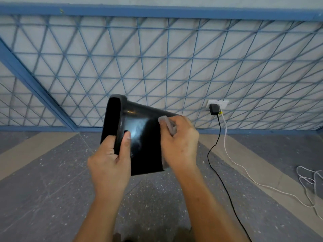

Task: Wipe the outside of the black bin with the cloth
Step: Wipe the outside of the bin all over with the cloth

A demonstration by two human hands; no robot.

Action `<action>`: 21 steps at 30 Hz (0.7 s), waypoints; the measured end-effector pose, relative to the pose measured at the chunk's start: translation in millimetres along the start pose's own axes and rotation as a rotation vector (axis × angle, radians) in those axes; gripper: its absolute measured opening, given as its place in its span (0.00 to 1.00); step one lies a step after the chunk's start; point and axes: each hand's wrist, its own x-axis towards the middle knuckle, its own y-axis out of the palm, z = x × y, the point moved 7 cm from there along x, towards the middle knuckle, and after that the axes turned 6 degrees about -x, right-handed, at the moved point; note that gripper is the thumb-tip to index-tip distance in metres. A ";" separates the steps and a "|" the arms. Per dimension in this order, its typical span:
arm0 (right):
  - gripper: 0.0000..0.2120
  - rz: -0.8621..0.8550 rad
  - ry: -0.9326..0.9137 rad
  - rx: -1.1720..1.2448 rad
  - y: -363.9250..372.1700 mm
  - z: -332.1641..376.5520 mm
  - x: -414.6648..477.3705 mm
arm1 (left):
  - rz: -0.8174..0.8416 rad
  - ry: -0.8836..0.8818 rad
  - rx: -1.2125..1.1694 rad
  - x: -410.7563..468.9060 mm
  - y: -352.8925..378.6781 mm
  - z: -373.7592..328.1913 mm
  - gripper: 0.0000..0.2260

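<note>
Blue lattice grille across the pale wall, speckled grey floor below. The black bin is held off the floor in front of them, tipped on its side, mouth to the left, base to the right. Left hand clamped on the rim, thumb on the outer wall, fingers inside the mouth; right hand curled round a bunched grey cloth at the bin's side near the base, apparently pressed to it, contact hidden by the fingers. Right of the bin, black cable and white cable trail across the floor, up to a black adapter on the wall.
</note>
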 end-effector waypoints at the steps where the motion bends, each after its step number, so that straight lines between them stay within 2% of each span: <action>1: 0.08 -0.017 0.052 -0.023 -5.2 -15.4 5.6 | -0.003 -0.024 -0.028 -0.1 -2.6 1.1 0.19; 4: 0.11 -0.067 0.224 -0.062 -20.6 -53.4 15.1 | 0.013 -0.055 -0.023 -2.5 -1.5 3.0 0.19; 8: 0.09 -0.029 0.060 -0.063 -8.7 -17.7 11.1 | 0.002 -0.071 -0.032 -0.9 2.8 4.4 0.19; 9: 0.08 -0.041 0.068 -0.070 -14.7 -16.0 13.5 | -0.012 -0.085 -0.060 0.3 2.2 5.9 0.19; 12: 0.07 -0.199 0.222 -0.045 -60.7 -37.0 30.9 | -0.049 -0.185 -0.189 3.0 -2.7 19.4 0.21; 14: 0.05 -0.269 0.245 0.018 -85.4 -46.8 35.8 | -0.064 -0.252 -0.209 3.7 -3.2 28.6 0.23; 19: 0.06 -0.052 0.021 -0.017 -70.9 -33.0 37.0 | -0.067 -0.273 -0.255 7.3 0.8 28.6 0.20; 21: 0.09 -0.038 -0.073 -0.053 -69.2 -28.7 40.4 | -0.052 -0.261 -0.226 7.5 2.2 28.7 0.22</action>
